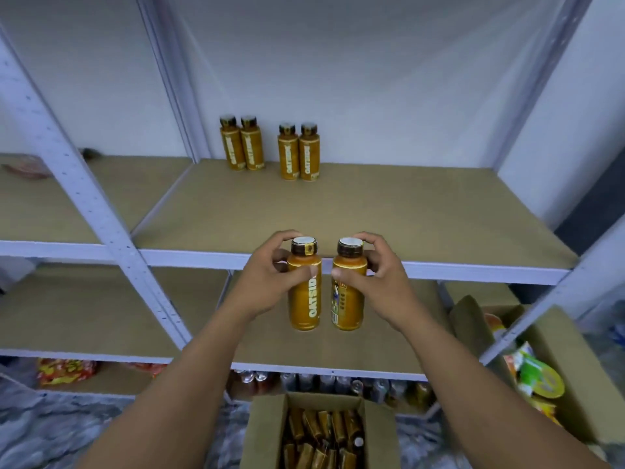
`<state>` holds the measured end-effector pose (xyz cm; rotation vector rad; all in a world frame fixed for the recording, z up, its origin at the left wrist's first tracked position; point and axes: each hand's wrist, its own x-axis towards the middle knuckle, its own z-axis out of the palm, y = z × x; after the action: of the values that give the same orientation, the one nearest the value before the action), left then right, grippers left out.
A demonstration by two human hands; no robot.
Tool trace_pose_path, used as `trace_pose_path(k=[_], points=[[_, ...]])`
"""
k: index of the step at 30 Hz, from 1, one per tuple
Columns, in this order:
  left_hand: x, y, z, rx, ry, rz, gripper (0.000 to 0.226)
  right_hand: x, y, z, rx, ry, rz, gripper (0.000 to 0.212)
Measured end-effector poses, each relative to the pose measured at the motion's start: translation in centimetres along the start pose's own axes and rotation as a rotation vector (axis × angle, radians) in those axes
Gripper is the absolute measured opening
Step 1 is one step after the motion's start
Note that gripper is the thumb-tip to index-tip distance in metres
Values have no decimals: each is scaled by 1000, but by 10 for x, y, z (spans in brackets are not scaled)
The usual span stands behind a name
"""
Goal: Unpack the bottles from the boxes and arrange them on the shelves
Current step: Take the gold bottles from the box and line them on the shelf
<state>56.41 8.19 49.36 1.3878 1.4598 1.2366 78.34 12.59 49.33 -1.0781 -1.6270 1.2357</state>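
Upright and side by side, two bottles are held in front of the front rail of the tan, matt fibreboard shelf (389,211), near each other but apart. The long axis of each is vertical, with the dark brown screw cap and its white top pointing up.

The smooth amber-orange cylindrical plastic bottle with white lettering (303,299) is gripped by the left hand (270,277), fingers curled round the cap and shoulder and the thumb pressed on the body. Its lettering is turned to the camera and runs up the side. The second amber-orange cylindrical plastic bottle (348,301) is gripped in the same way by the right hand (375,274), with a small printed label panel shown.

At the back of the shelf, four matching amber bottles (252,147) are stood upright in two touching pairs, with a gap left between the pairs. The shelf is carried on pale painted metal uprights (101,214) punched with rows of holes.

Below, an open brown cardboard box (267,431) is seen; the blurred bottles inside (324,434) appear to lie tilted.
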Motion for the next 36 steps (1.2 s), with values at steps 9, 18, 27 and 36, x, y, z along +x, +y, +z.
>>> trace_pose_path(k=[9,18,27,36], points=[[62,53,-47,52,-33,178,53,50,-68,13,-61,137,-134,61],[126,72,-48,91,-103,261,54,101,-78,4,-80,255,-134,63],[207,77,1,140,-85,215,63,181,-55,-62,-124,196,-139,59],[261,72,49,167,20,137,56,255,-35,-121,-160,35,-149,56]])
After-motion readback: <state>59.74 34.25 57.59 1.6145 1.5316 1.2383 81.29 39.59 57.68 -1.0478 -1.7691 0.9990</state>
